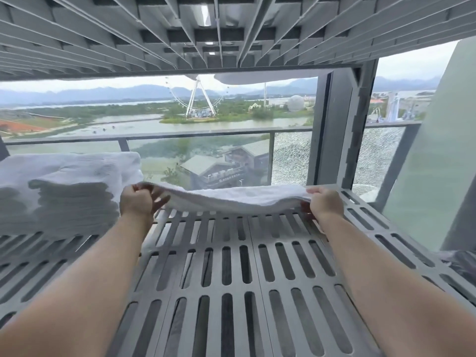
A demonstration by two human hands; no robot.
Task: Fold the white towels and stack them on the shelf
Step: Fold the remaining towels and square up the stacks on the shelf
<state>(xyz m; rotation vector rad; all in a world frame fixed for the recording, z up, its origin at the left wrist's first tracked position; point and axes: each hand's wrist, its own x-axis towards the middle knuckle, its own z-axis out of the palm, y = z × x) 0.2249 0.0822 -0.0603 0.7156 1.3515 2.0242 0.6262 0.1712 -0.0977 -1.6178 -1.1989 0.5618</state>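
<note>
**Towel held over the shelf by both ends**

The towel (237, 199) stretches across the middle of the frame and sags a little between the hands. It hangs low over the slotted grey shelf (257, 279), and I cannot tell whether it touches the slats. The left hand (137, 200) pinches its left end with thumb and curled fingers, the other fingers loosely spread. The right hand (325, 203) grips the right end, fingers curled around the edge. At middle left, a stack (64, 191) of folded white towels sits on the same shelf. An upper shelf (180, 34) fills the top of the frame. Beyond are a railing (206, 132) and, upper centre, a Ferris wheel (199, 99).
</note>
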